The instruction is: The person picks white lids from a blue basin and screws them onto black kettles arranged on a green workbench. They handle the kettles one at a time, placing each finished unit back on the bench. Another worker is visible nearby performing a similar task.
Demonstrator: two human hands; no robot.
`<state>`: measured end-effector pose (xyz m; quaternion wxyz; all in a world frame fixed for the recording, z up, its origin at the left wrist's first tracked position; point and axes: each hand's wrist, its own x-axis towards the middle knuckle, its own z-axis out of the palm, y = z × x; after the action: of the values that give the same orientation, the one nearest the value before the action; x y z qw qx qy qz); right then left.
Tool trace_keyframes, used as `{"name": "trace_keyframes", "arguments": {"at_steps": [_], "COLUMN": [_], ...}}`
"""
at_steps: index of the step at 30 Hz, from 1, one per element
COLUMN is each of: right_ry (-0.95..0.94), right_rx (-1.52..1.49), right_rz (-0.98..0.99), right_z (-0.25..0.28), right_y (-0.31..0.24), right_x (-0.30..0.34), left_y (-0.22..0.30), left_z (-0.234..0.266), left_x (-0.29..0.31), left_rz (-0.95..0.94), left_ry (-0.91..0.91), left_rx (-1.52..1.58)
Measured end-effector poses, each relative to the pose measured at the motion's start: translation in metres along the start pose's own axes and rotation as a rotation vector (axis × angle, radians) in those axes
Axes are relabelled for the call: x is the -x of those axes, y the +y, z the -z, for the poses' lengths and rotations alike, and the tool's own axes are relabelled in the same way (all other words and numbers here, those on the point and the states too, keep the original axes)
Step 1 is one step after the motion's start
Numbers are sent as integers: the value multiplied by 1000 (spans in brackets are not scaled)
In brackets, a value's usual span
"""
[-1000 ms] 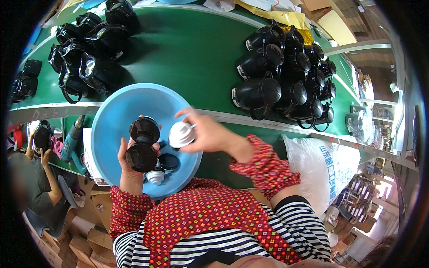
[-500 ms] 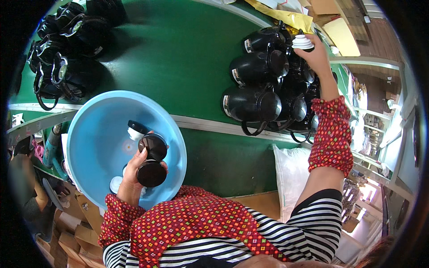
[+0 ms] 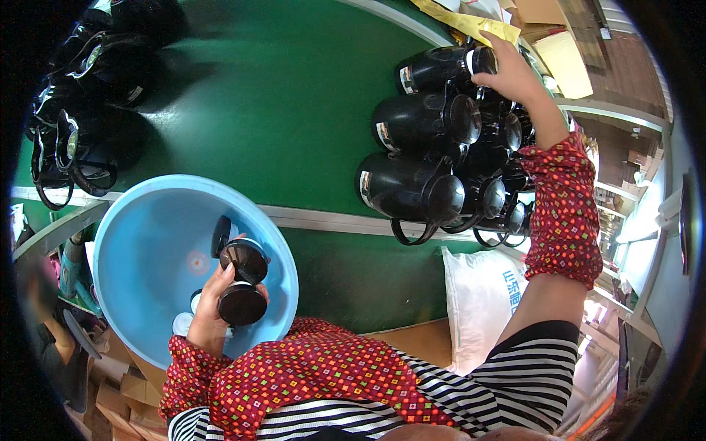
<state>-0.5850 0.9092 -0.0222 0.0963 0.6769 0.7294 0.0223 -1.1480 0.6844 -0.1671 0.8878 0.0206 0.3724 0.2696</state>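
At the far right, my right hand [image 3: 518, 73] has thumb and fingers on either side of a black lid [image 3: 483, 63], which sits at the mouth of the farthest black jug [image 3: 430, 71] of its group. That jug lies in view beside several similar lidded jugs [image 3: 393, 184]. My left hand [image 3: 213, 301], over a light blue basin [image 3: 121, 242], is closed around two round black lids, one upper lid [image 3: 245, 261] and one lower lid [image 3: 243, 303]. Touching or just beside its fingertips is another dark lid [image 3: 221, 235]. White lid parts [image 3: 182, 323] lie in the basin, partly hidden by my wrist.
Several black jugs with open mouths [image 3: 110, 66] stand at the far left of the green table [image 3: 272, 88]. A pale metal rail [image 3: 323, 220] crosses the table. A white sack [image 3: 478, 309] is at the near right. Yellow paper [image 3: 562, 62] and cardboard lie beyond. Another person [image 3: 55, 331] is at the left.
My right hand has turned the lid from upright, white stepped side showing, and brought it to the far jug's mouth. My left hand keeps its lids. The whole view has shifted slightly.
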Motion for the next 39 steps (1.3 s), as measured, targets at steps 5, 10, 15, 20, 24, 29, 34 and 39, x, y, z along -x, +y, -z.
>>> {"name": "trace_keyframes", "arguments": {"at_steps": [5, 10, 15, 20, 24, 29, 34, 39], "right_ry": [-341, -143, -143, -300, -174, -330, -329, -180], "right_rx": [-385, -180, -168, 83, 12, 79, 125, -33], "right_rz": [-477, -113, 85, -412, -191, -321, -352, 98], "right_z": [14, 0, 4, 21, 18, 15, 36, -2], "right_y": [-9, 15, 8, -12, -3, -10, -20, 22], "right_x": [-12, -6, -1, -18, -4, -12, -13, 0], "left_y": [-2, -1, 2, 9, 14, 17, 20, 20], "left_z": [4, 5, 3, -13, -12, -22, -23, -23], "left_x": [-3, -4, -3, 7, 8, 8, 8, 2], "left_rz": [3, 14, 25, 51, 46, 45, 22, 34], "left_ry": [9, -28, -45, -65, -122, -135, -179, -206], "left_rx": [-15, 0, 23, 38, 75, 67, 71, 65]}}
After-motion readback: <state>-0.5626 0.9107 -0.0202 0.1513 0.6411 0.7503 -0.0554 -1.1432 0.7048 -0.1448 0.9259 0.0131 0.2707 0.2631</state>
